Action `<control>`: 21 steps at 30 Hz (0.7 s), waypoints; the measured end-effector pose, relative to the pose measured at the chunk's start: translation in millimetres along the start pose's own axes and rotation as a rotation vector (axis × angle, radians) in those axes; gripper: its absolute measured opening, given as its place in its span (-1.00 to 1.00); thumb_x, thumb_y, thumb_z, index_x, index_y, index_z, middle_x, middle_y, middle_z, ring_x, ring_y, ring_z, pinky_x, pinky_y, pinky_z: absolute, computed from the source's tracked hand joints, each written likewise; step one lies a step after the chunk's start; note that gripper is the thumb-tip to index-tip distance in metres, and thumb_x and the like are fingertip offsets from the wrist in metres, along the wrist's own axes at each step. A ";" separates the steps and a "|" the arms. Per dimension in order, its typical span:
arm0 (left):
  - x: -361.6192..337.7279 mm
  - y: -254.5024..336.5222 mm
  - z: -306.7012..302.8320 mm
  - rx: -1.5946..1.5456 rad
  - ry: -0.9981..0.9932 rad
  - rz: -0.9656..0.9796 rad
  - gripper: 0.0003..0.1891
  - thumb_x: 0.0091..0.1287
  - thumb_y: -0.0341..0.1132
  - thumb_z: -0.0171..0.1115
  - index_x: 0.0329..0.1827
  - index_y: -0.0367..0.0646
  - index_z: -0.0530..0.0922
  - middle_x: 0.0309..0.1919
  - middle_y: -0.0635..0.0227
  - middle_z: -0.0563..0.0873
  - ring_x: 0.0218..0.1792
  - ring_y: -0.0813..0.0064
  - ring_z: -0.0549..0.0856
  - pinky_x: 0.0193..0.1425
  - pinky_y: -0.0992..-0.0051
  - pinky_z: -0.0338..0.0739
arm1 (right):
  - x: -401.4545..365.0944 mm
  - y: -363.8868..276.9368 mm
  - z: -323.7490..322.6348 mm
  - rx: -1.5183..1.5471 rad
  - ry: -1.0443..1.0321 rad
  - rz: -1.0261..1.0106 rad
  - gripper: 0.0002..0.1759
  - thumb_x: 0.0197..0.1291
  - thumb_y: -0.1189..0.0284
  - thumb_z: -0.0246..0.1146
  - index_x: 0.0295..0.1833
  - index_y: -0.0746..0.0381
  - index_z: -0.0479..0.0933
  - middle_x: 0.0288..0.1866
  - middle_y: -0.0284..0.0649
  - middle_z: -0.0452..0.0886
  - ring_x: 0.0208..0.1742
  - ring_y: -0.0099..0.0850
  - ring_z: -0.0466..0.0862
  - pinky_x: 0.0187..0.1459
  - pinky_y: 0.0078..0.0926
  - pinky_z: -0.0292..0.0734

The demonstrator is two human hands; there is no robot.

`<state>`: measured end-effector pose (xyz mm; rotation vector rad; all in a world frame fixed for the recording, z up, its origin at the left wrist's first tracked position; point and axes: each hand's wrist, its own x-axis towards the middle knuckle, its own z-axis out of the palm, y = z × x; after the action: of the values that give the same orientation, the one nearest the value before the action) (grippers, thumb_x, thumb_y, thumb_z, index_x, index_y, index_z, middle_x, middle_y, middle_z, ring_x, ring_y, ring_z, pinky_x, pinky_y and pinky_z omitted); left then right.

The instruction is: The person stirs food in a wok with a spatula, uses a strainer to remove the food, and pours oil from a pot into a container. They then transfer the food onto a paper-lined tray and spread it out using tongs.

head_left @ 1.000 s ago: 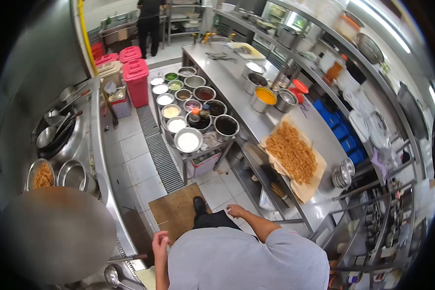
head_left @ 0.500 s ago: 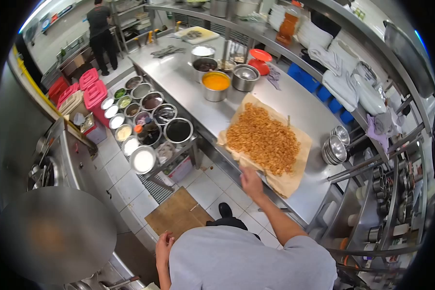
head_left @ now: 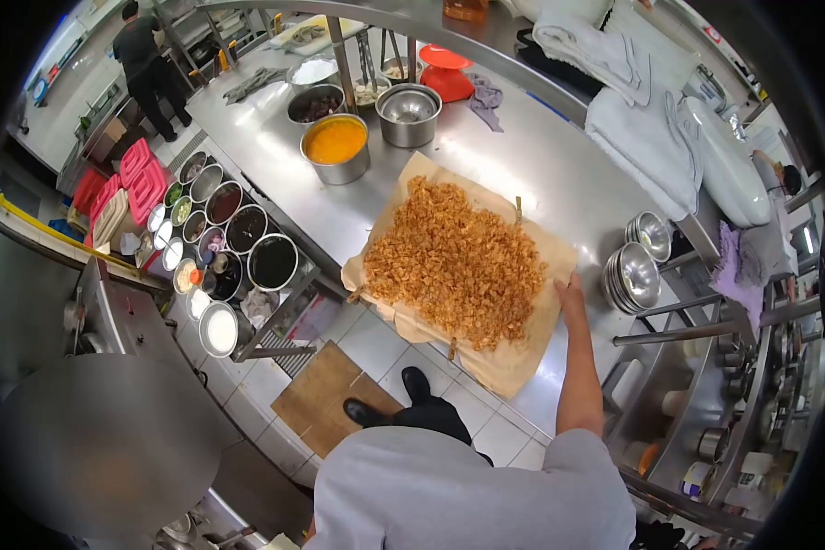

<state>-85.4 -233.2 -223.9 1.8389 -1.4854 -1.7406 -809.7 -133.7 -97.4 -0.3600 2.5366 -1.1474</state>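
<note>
My right hand [head_left: 573, 295] rests on the right edge of a brown paper sheet [head_left: 507, 365] that lies on the steel counter [head_left: 559, 174]. The paper carries a wide heap of fried golden-brown pieces [head_left: 456, 265]. My fingers lie on the paper's edge; whether they grip it cannot be told. A stack of small steel bowls [head_left: 634, 274] stands just right of my hand. My left hand is out of sight, hidden below my grey shirt.
Behind the paper stand a pot of orange sauce [head_left: 335, 144] and an empty steel pot [head_left: 408, 112]. A low rack with several sauce bowls [head_left: 238, 234] sits to the left. Folded white cloths [head_left: 646, 128] lie at the back right. A person in black [head_left: 147, 60] works far off.
My view turned right toward the counter. My right hand moved from the paper's near edge to its right edge. My left hand dropped out of view.
</note>
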 end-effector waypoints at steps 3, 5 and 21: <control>1.1 -9.4 -1.5 -0.057 -0.016 -0.039 -0.72 0.32 -0.30 0.21 0.04 -0.21 0.52 -0.28 0.30 0.65 -0.30 0.49 0.62 -0.16 0.51 0.51 | -4.1 28.8 14.2 0.378 0.002 -0.061 -0.61 0.19 0.41 0.18 0.09 0.36 0.40 -0.10 0.00 0.60 -0.05 -0.25 0.59 0.02 -0.37 0.41; 9.0 -19.2 -1.5 -0.104 -0.032 -0.048 -0.72 0.32 -0.30 0.20 0.04 -0.21 0.52 -0.28 0.30 0.65 -0.30 0.49 0.62 -0.16 0.51 0.51 | -3.5 37.6 18.1 0.208 0.102 -0.091 -0.64 0.14 0.42 0.21 0.03 0.32 0.40 -0.06 -0.03 0.58 -0.05 -0.18 0.59 0.02 -0.35 0.43; 53.4 21.0 13.8 0.204 -0.043 0.172 -0.73 0.29 -0.29 0.17 -0.02 -0.24 0.52 -0.35 0.30 0.66 -0.33 0.46 0.66 -0.21 0.49 0.55 | -34.6 39.6 26.9 0.298 0.178 -0.108 -0.66 0.12 0.44 0.18 0.02 0.33 0.43 -0.09 -0.01 0.58 -0.03 -0.16 0.58 0.03 -0.32 0.42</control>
<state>-118.4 -276.6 -246.4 1.7125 -1.8399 -1.6101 -771.1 -114.0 -137.4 -0.3335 2.4636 -1.6391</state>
